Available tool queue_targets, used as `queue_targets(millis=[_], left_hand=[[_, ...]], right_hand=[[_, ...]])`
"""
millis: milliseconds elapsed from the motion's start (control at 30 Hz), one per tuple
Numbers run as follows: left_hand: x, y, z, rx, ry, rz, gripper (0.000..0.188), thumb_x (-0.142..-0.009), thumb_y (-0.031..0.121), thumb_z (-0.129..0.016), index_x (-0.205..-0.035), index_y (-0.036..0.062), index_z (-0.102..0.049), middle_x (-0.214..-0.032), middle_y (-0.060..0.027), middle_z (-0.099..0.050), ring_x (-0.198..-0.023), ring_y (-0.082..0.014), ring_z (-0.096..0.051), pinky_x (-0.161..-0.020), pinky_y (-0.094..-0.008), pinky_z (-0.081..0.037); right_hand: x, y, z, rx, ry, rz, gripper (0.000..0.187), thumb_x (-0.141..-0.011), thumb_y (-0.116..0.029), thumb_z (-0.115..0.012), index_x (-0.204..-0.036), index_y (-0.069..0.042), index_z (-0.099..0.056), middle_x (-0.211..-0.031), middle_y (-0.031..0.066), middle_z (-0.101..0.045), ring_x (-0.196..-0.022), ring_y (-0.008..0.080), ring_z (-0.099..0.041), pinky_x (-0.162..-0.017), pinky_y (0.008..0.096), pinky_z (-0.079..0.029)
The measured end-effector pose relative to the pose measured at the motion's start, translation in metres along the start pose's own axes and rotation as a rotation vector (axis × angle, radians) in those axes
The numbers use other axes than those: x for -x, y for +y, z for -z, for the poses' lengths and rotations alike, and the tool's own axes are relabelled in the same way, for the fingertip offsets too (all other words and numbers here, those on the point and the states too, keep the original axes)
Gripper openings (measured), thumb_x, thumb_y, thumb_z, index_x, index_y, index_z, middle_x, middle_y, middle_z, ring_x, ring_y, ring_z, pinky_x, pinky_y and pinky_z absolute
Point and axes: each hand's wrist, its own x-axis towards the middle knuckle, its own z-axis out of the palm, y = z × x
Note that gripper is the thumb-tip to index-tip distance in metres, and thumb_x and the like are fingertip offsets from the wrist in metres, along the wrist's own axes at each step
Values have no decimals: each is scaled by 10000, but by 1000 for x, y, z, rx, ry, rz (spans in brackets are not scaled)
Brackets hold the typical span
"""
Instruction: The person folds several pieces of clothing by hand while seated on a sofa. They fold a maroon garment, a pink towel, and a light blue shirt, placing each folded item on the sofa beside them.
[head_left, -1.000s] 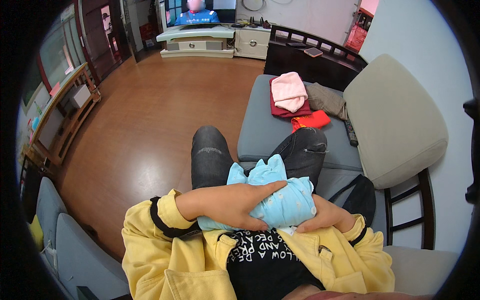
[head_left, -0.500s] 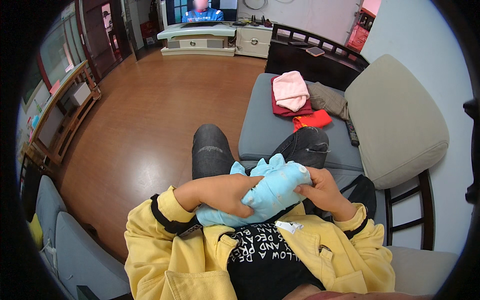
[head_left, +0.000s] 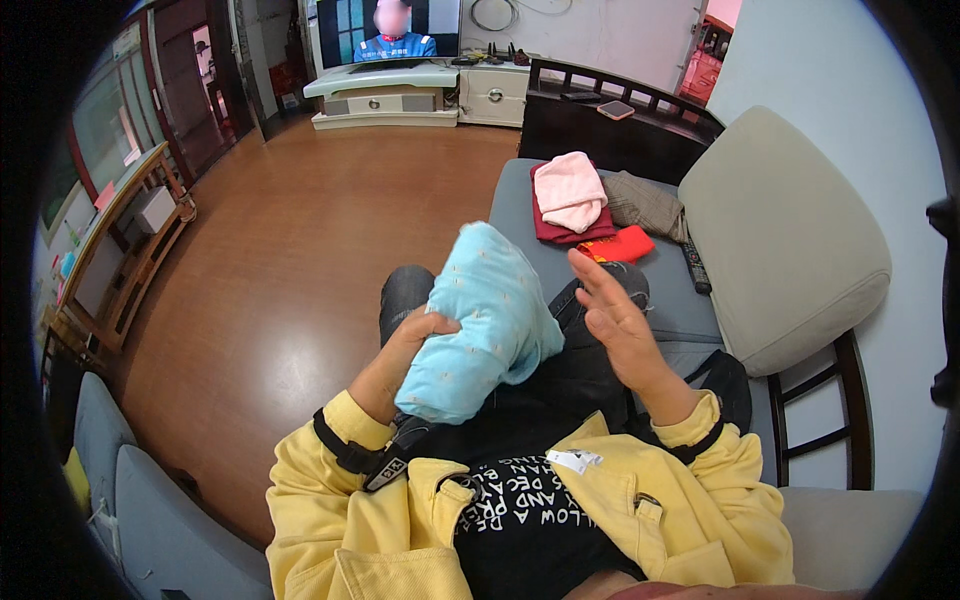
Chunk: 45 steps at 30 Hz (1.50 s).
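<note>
Above my lap, my left hand (head_left: 404, 352) grips the left side of a light blue folded cloth bundle (head_left: 488, 318) dotted with a small pale pattern. The thumb lies across the top of the cloth, and the other fingers are hidden beneath it. The bundle stands tilted, its narrower end pointing up and away from me. To its right, my right hand (head_left: 622, 330) is raised, open and apart from the cloth, with fingers stretched out and nothing in them.
On the grey sofa seat (head_left: 515, 210) lie a pink cloth (head_left: 571, 192), a dark red cloth (head_left: 548, 229), a bright red cloth (head_left: 625, 244), a brown-grey cloth (head_left: 643, 203) and a remote (head_left: 695, 267). A phone (head_left: 615, 110) rests on the dark wooden armrest. A television (head_left: 390, 32) is on ahead.
The bundle has turned from lying sideways to pointing up and away. My right hand has let go of it and opened to the right; my left hand has kept hold.
</note>
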Motion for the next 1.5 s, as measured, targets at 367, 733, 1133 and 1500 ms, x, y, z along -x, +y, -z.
queue_targets(millis=[367,733,1133,1500], left_hand=[[-22,-7,-61,71,-47,-281,557,-846,114,-476,-1382,18,-360,-1271,-189,-547,-1088,-297,-617,-939,-421,-520],[-42,-33,-68,361,-251,-55,565,-841,145,-503,-1367,-25,-387,-1245,-210,-570,-1092,-320,-614,-969,-432,-497],[-51,-41,-64,123,-47,-108,544,-835,170,-529,-1337,-12,-427,-1198,-182,-594,-1046,-276,-629,-930,-400,-514],[-46,-43,-69,96,-268,-16,605,-846,147,-518,-1408,24,-329,-1322,-161,-486,-1172,-268,-538,-1012,-393,-450]], right_hand=[[-31,22,-45,-828,108,-68,695,-990,-555,-292,-1533,-178,-77,-1553,123,-199,-1372,294,-344,-1110,437,-343],[1,66,-42,-1496,-43,-256,693,-989,-558,-270,-1506,-111,-160,-1477,175,-339,-1303,343,-437,-1047,462,-438],[-5,53,-44,-1209,40,-269,700,-984,-564,-278,-1498,-99,-182,-1464,181,-356,-1295,342,-447,-1042,462,-443],[40,17,-27,-382,-312,-271,708,-979,-569,-286,-1491,-87,-203,-1452,187,-372,-1287,342,-456,-1037,462,-448]])
